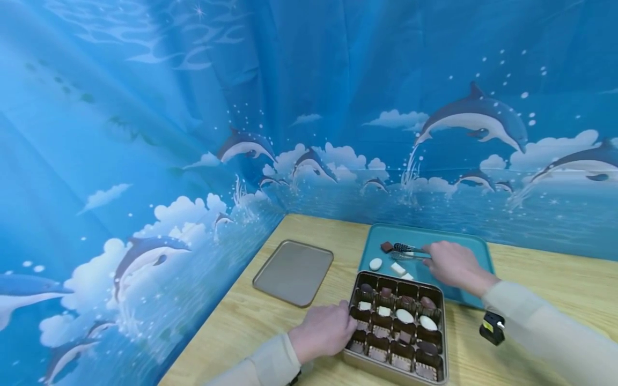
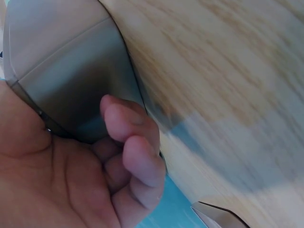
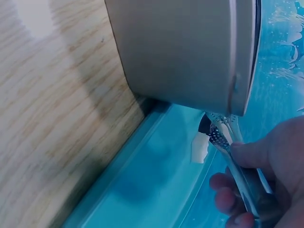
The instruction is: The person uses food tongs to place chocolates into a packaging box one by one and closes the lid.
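In the head view, a metal tin (image 1: 374,369) with a dark divided insert holds brown chocolates (image 1: 407,301) and white ones (image 1: 404,316) in its compartments; several other compartments show patterned bottoms. My left hand (image 1: 325,329) grips the tin's left rim, its fingers curled against the wall in the left wrist view. My right hand (image 1: 454,264) holds metal tongs (image 3: 240,178) with perforated tips over the blue tray (image 1: 436,236). The tong tips are right beside a square brown chocolate (image 1: 387,246). A white oval chocolate (image 1: 375,264) and white blocks (image 1: 398,268) lie nearby on the tray.
A flat metal lid (image 1: 294,273) lies on the wooden table (image 1: 232,321) to the left of the tin. The tin stands in front of the tray and overlaps its near edge in the head view. A dolphin-printed curtain (image 1: 328,80) rises behind the table and along its left side.
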`<state>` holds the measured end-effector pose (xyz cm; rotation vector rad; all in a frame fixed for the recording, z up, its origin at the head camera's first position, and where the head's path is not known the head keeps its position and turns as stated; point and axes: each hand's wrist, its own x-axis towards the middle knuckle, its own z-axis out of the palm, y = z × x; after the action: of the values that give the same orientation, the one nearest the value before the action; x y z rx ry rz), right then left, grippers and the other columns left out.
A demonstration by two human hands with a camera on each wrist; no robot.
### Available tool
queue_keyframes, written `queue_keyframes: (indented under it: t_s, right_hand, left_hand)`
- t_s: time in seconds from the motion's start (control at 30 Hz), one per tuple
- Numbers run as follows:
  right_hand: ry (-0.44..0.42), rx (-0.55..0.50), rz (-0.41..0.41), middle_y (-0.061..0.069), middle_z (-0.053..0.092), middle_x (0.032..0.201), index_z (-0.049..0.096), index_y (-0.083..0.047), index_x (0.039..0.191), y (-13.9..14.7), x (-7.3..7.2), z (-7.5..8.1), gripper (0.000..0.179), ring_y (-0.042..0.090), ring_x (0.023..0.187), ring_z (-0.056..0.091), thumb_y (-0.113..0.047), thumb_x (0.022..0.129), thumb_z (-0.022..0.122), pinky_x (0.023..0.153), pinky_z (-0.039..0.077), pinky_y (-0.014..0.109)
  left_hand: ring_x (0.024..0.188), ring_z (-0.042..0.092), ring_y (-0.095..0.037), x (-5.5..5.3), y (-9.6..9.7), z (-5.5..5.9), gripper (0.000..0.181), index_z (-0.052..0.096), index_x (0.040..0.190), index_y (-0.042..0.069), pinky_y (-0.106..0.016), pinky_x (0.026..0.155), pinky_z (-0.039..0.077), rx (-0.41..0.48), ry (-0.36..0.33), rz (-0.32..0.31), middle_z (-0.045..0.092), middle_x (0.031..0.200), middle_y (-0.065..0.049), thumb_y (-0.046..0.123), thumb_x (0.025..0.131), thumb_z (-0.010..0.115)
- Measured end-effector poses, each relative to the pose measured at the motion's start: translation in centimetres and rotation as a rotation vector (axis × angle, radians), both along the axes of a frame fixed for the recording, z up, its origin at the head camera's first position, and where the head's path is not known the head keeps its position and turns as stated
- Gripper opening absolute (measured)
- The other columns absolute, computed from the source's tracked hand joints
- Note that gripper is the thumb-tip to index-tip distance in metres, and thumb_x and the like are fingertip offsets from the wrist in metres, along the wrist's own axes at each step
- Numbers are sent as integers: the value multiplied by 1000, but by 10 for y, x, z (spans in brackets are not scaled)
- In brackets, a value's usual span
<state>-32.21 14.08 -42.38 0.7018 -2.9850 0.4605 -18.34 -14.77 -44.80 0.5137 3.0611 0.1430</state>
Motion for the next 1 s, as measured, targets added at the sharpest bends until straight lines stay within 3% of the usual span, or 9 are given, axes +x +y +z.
queue_keyframes:
  t_s: [0.33,0.43,0.57,1.0]
  right_hand:
    - [14,-11,-6,28,69,116,64,5,128,4,6,-3,37,11,40,39,-12,95,66,36,33,22]
    - [21,-19,-4,24,72,106,64,5,128,5,11,1,37,11,40,38,-13,96,66,37,32,23]
    - [59,-30,7,19,74,98,65,4,128,9,22,10,37,12,41,37,-14,95,66,39,31,26]
    - [170,-66,79,14,75,103,67,-1,127,21,66,42,36,7,43,33,-17,95,67,44,28,26]
  left_hand:
    - [56,53,-14,5,3,-2,37,63,99,6,-31,49,43,-13,-41,8,53,68,1,36,105,42]
    - [55,53,-14,6,3,-3,36,62,96,7,-32,48,43,-14,-36,7,52,67,1,37,105,42]
    - [53,50,-14,7,2,-3,35,59,90,10,-31,47,42,-12,-23,-4,49,65,3,36,105,42]
    - [48,42,-9,2,1,2,35,50,76,17,-26,40,36,-45,-1,-30,43,67,6,35,105,43]
